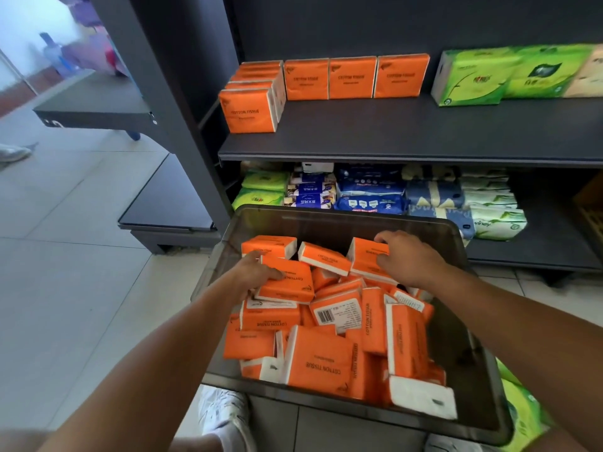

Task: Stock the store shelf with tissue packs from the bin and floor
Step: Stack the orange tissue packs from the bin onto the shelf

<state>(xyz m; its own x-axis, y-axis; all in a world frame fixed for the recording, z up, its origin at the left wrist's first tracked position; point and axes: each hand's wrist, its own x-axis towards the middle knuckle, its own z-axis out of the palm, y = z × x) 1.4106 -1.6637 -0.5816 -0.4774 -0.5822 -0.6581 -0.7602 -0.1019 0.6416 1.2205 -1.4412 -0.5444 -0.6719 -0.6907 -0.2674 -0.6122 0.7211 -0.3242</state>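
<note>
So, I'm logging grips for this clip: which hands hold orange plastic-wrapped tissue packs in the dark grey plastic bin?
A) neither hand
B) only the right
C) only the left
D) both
D: the left hand grips one orange plastic-wrapped tissue pack in the dark grey plastic bin, and the right hand pinches another orange pack near the far wall.
</note>
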